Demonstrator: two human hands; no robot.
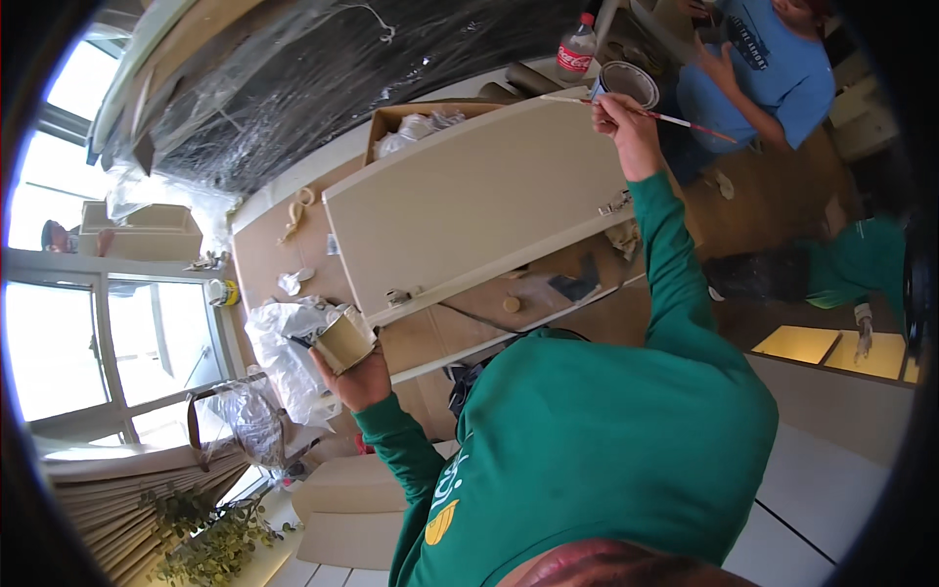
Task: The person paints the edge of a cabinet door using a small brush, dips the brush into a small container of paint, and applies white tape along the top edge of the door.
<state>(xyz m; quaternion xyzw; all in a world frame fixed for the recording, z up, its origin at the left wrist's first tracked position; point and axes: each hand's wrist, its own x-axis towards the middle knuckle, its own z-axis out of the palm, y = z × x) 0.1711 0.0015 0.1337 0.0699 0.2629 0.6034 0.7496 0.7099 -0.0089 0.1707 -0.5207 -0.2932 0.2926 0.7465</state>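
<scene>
My right hand [628,132] is closed around a thin paintbrush [696,127] with a red and white handle. Its tip points left over the far right corner of a beige cabinet door [479,196]; whether it touches the door I cannot tell. The door lies flat on a cardboard-covered table, with metal hinges [397,296] along its near edge. At the door's near left corner, my left hand [362,382] grips a small open container [345,340], beige inside, from below. What the container holds is not clear.
A cola bottle [576,51] and an open paint can [629,86] stand beyond the door, beside a cardboard box [386,119]. One person in blue [758,73] is at the far right, another in green [861,259] below. Crumpled plastic [284,342] lies left.
</scene>
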